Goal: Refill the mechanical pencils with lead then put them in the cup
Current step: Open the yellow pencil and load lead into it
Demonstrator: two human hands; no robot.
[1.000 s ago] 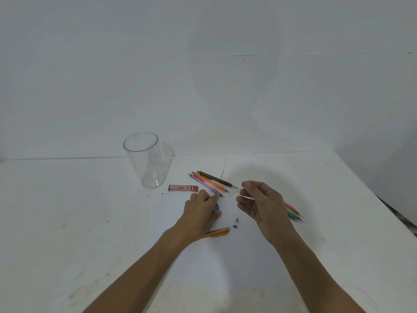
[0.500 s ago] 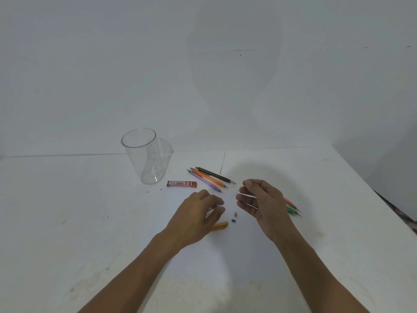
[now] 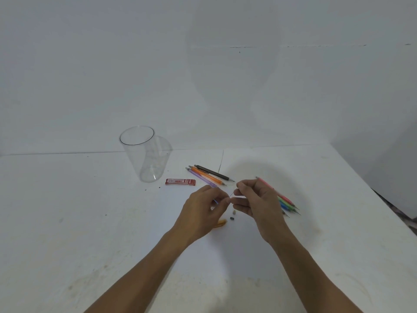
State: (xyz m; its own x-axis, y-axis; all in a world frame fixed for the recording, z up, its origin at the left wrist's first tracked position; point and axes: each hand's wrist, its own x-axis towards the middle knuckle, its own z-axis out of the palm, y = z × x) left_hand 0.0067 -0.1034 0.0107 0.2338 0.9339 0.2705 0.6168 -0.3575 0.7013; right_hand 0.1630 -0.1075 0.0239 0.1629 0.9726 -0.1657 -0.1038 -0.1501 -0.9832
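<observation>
My left hand (image 3: 203, 211) is closed around a blue mechanical pencil (image 3: 215, 201), of which only a short blue stretch shows. My right hand (image 3: 255, 199) pinches a thin dark lead (image 3: 232, 194) whose tip points at my left fingertips. The two hands almost touch above the table. A clear empty cup (image 3: 144, 154) stands upright at the back left. Beside it lies a red lead case (image 3: 180, 182). Black (image 3: 214, 173), orange (image 3: 206, 175) and purple (image 3: 202, 178) pencils lie side by side behind my hands.
Several coloured pencils (image 3: 287, 203) lie fanned out behind my right hand. A yellow pencil (image 3: 221, 223) pokes out under my left hand, with two small caps (image 3: 232, 215) next to it. The white table (image 3: 67, 222) meets a white wall; its right edge runs diagonally.
My left hand has lifted off the table with the blue pencil and moved right, up to the right hand. The right hand with the lead has shifted only slightly.
</observation>
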